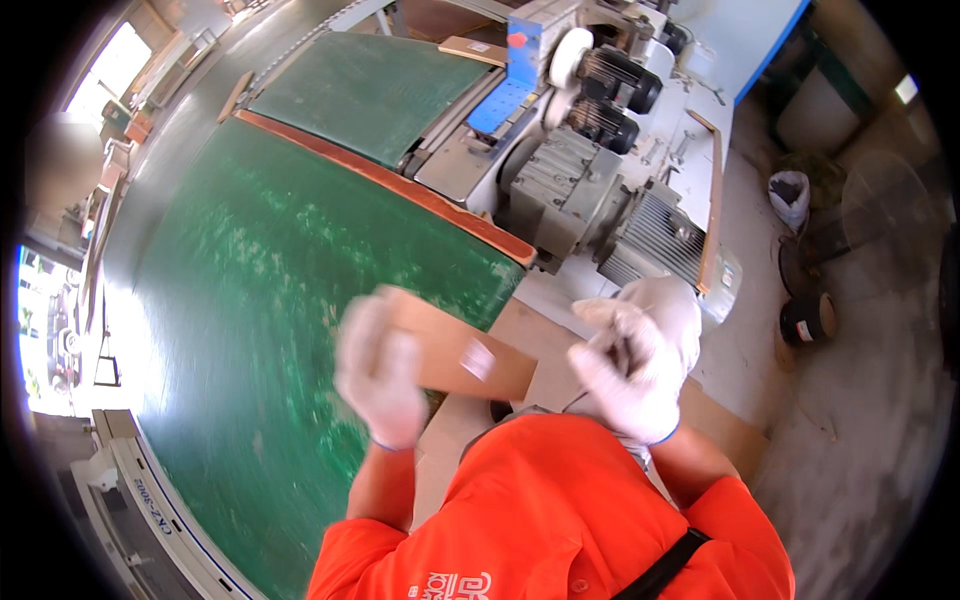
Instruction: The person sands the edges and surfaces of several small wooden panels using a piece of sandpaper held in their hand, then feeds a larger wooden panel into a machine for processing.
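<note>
My left hand, in a white work glove, is closed on the left end of a flat brown box with a white label. Whether it is cardboard or wood I cannot tell. The box is tilted in front of my body, over the near edge of a green conveyor belt. To its right, my gloved right hand is raised with thumb and fingers apart, apparently holding nothing. It is apart from the box and near a grey ribbed motor.
A reddish-brown strip crosses between the near belt and a second green belt. Another flat brown box lies at the far belt's edge. A grey gearbox and black motors stand right. A white bag sits on the floor.
</note>
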Available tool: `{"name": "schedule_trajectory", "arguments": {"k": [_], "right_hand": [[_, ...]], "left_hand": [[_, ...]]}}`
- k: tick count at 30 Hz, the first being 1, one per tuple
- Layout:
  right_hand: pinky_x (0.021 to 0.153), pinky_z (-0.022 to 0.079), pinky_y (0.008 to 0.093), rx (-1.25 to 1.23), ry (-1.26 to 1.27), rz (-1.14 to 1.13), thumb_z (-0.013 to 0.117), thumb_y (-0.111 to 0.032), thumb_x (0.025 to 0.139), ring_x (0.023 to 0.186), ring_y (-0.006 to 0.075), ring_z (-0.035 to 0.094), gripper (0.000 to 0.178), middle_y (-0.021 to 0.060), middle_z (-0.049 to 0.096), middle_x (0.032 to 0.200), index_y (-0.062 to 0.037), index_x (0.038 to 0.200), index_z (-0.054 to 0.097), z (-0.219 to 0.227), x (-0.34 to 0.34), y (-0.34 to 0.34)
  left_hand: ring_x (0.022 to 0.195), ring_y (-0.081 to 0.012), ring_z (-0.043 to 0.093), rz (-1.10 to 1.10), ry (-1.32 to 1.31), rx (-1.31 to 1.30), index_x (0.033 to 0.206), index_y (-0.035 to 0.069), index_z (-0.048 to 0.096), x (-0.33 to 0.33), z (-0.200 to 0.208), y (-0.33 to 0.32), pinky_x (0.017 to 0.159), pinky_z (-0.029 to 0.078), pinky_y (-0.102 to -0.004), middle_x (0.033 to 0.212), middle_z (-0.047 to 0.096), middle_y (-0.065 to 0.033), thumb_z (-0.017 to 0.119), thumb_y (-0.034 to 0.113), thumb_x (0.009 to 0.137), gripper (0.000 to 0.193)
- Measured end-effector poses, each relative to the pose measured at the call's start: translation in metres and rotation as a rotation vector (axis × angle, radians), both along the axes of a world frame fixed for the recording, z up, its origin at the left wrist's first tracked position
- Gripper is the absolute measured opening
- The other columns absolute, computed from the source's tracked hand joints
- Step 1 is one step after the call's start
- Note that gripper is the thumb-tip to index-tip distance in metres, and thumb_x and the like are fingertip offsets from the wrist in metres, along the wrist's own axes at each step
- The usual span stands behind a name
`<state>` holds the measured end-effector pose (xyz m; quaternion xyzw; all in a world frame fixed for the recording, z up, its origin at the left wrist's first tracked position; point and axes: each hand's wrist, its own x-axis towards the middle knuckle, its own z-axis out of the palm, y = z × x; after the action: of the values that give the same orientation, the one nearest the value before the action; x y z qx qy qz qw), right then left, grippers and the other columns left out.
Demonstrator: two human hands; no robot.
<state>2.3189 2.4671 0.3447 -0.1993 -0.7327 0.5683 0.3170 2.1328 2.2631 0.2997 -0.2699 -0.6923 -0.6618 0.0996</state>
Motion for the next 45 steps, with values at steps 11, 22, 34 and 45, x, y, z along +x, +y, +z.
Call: {"name": "schedule_trajectory", "arguments": {"k": [11,22,34,45], "right_hand": [[0.055,0.044,0.0237,-0.532,-0.256,-0.011,0.068,-0.013,0.096,0.062,0.009,0.058,0.014,0.0027,0.066,0.077,0.0004,0.101,0.07,-0.026,-0.015,0.039],[0.05,0.047,0.0318,-0.927,0.019,-0.17,0.051,-0.053,0.108,0.057,0.0206,0.06,0.053,0.0174,0.073,0.092,-0.0017,0.116,0.063,-0.025,-0.004,0.129],[0.044,0.043,0.0321,-0.927,0.091,-0.089,0.054,-0.048,0.106,0.055,0.0238,0.061,0.056,0.0224,0.074,0.097,0.004,0.125,0.063,-0.041,0.054,0.153],[0.046,0.042,0.0326,-0.854,0.149,-0.074,0.053,-0.046,0.106,0.057,0.0253,0.06,0.054,0.0241,0.074,0.098,0.0045,0.125,0.061,-0.035,0.062,0.163]], "left_hand": [[0.107,-0.0302,0.069,0.673,-0.92,0.615,0.135,-0.003,0.06,-0.104,-0.186,-0.21,0.091,0.058,-0.0402,0.124,0.069,-0.0168,0.063,0.018,0.103,0.038],[0.089,-0.0215,0.074,0.039,-0.792,0.022,0.128,-0.006,0.066,-0.112,-0.123,0.013,0.075,0.061,-0.0307,0.105,0.075,-0.0165,0.072,0.01,0.096,0.037],[0.144,-0.0431,0.044,-0.312,0.7,-1.218,0.148,0.005,0.051,-0.285,-0.136,0.24,0.12,0.036,-0.0522,0.155,0.048,-0.0225,0.082,0.046,0.078,0.087],[0.125,-0.0405,0.056,-0.462,0.643,-1.421,0.15,0.007,0.051,-0.227,-0.1,0.252,0.11,0.046,-0.0495,0.131,0.059,-0.0231,0.076,0.065,0.078,0.096]]}}
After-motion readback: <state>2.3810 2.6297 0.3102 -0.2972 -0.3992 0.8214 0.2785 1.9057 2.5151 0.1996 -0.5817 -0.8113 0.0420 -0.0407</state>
